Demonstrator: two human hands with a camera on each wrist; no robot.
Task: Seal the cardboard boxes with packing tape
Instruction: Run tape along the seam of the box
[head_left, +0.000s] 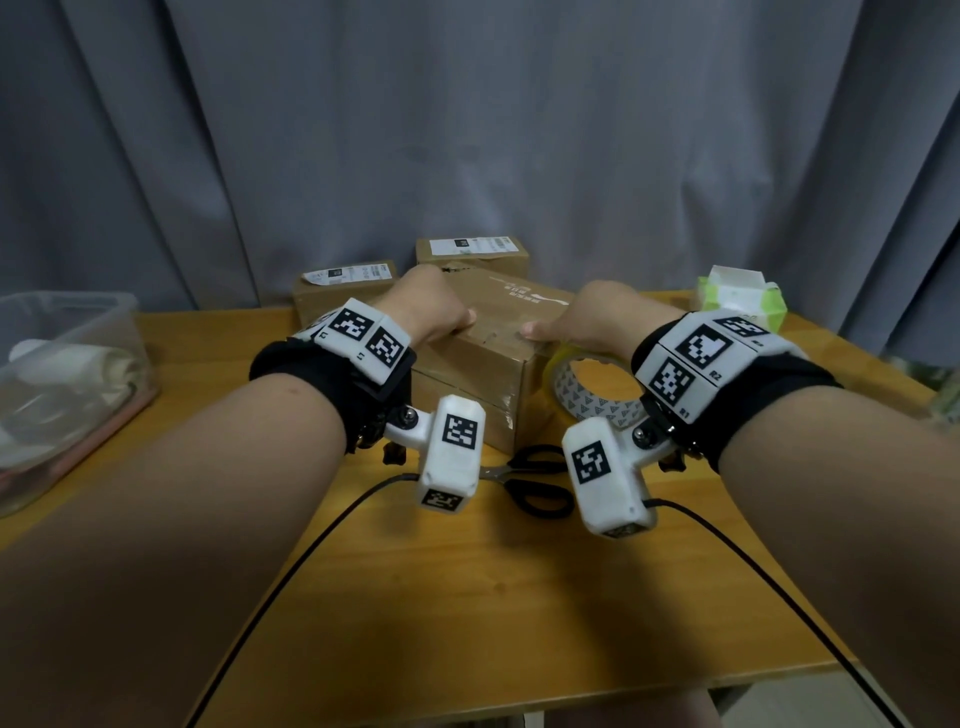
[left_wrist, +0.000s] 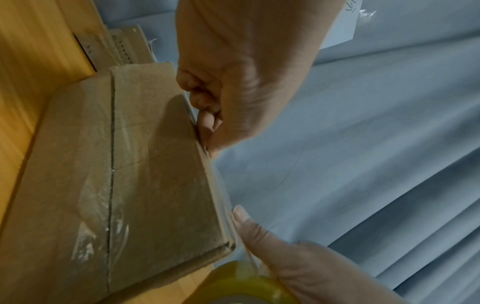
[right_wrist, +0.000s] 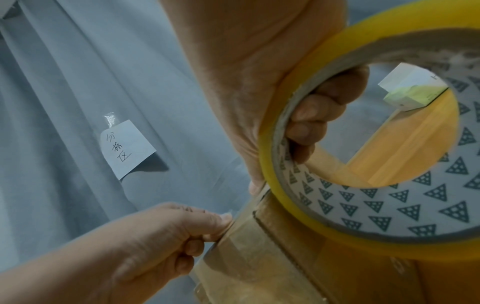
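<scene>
— Scissors lie nearest you, untouched. How far along are you?

— Mid-strip on the front box, near the tabletop's middle. Your right hand grips the roll, fingers curled through its core; your left hand pinches tape to the box's top edge.

— What's left?

— Cutting it. Two boxes wait at the far edge.

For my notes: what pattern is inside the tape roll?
Grey triangles on white, inside the tape roll; right wrist view.
</scene>
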